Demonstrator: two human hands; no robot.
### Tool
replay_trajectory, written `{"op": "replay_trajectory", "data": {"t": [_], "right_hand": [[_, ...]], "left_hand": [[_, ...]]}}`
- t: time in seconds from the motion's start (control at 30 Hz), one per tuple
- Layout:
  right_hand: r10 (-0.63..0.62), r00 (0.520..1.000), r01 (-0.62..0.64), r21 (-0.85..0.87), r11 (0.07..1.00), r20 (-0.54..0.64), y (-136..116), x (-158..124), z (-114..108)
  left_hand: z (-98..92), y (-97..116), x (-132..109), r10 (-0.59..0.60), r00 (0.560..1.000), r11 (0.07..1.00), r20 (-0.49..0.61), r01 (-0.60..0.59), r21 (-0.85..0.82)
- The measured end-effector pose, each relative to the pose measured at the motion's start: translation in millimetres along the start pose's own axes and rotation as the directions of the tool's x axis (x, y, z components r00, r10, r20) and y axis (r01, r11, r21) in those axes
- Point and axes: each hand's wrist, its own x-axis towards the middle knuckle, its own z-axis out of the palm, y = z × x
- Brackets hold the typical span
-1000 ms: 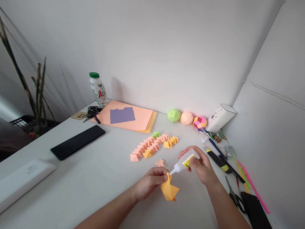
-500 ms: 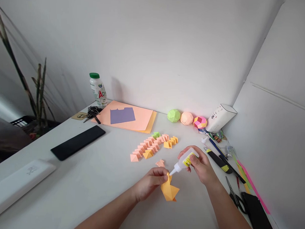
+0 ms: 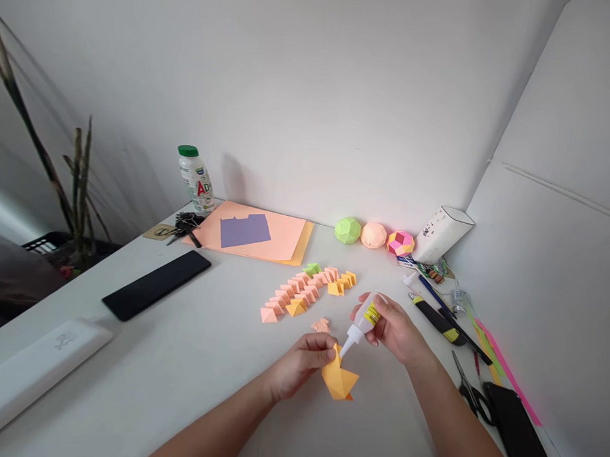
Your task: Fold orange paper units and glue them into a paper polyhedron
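Note:
My left hand (image 3: 304, 363) pinches the upper edge of an orange folded-paper piece (image 3: 339, 380), which has pointed flaps. In my right hand (image 3: 394, 329) is a small glue bottle (image 3: 364, 322) with a yellow label, tilted nozzle-down. Its white tip meets the orange paper just right of my left fingertips; whether glue is coming out cannot be seen. Just behind my hands lies a small pink folded piece (image 3: 321, 325). Farther back, pink folded units (image 3: 287, 294) stand in rows, with orange units (image 3: 336, 289) and a green one (image 3: 312, 269) beside them.
Finished paper balls (image 3: 373, 235) line the wall. At right lie a utility knife (image 3: 437, 318), scissors (image 3: 471, 389) and a black phone (image 3: 514, 418). Paper sheets (image 3: 285, 239), a white bottle (image 3: 196, 179), a black slab (image 3: 157, 285) and a white device (image 3: 44, 371) occupy the left.
My right hand has shifted slightly left and down, tipping the glue bottle more steeply; its nozzle has moved lower along the orange paper. My left hand stays put.

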Motion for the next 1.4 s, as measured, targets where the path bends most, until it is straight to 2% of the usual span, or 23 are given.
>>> {"op": "replay_trajectory", "data": {"t": [0.13, 0.23, 0.33, 0.43, 0.53, 0.67, 0.77, 0.9, 1.0, 1.1, 1.17, 1.27, 1.33, 1.4], "right_hand": [[0.057, 0.998, -0.054, 0.169, 0.984, -0.017, 1, 5, -6], [0.041, 0.999, -0.038, 0.228, 0.973, -0.008, -2, 7, -10], [0.001, 1.0, -0.006, 0.202, 0.979, 0.024, -7, 6, -16], [0.009, 0.989, -0.022, 0.088, 0.996, 0.149, -13, 4, -25], [0.024, 0.973, -0.016, -0.037, 0.999, 0.232, -11, 9, -39], [0.01, 0.986, 0.016, -0.152, 0.988, 0.169, 1, 21, -61], [0.097, 0.989, -0.054, -0.329, 0.943, 0.116, 8, 26, -73], [0.159, 0.983, -0.08, -0.562, 0.823, 0.092, 11, 28, -80], [0.1, 0.995, -0.067, -0.717, 0.694, 0.003, 13, 30, -83], [0.009, 0.995, -0.089, -0.856, 0.509, -0.098, 15, 32, -89], [-0.003, 0.991, -0.123, -0.906, 0.405, -0.136, 16, 31, -93], [0.076, 0.98, -0.2, -0.93, 0.308, -0.186, 14, 27, -94], [0.111, 0.969, -0.242, -0.945, 0.22, -0.222, 12, 23, -88], [0.087, 0.963, -0.261, -0.961, 0.089, -0.253, 10, 20, -77]], "left_hand": [[-0.4, 0, 0, 0.013, 1.0, 1.0, 0.017, -0.013, -0.026], [-1.4, -2, 0, 0.048, 0.998, 0.998, 0.048, -0.046, -0.04], [-3.0, -3, 0, 0.083, 0.993, 0.994, 0.087, -0.075, -0.084], [-3.6, -3, -2, 0.087, 0.989, 0.992, 0.118, -0.074, -0.104], [-2.3, -1, -3, 0.007, 0.983, 0.999, 0.181, 0.001, -0.042], [0.3, -2, -5, -0.177, 0.95, 0.98, 0.256, 0.146, 0.136], [0.9, -3, -6, -0.282, 0.924, 0.935, 0.258, 0.203, 0.292], [1.5, 1, -8, -0.308, 0.921, 0.911, 0.239, 0.214, 0.351], [1.3, 2, -8, -0.301, 0.917, 0.926, 0.262, 0.215, 0.311], [-0.5, -1, -7, -0.295, 0.913, 0.935, 0.283, 0.215, 0.282], [-1.8, -4, -6, -0.293, 0.913, 0.938, 0.284, 0.216, 0.272], [-1.9, -6, -6, -0.278, 0.918, 0.947, 0.282, 0.212, 0.243], [-0.7, -4, -6, -0.267, 0.92, 0.953, 0.287, 0.209, 0.219], [0.7, -2, -6, -0.258, 0.921, 0.958, 0.291, 0.206, 0.197]]}}
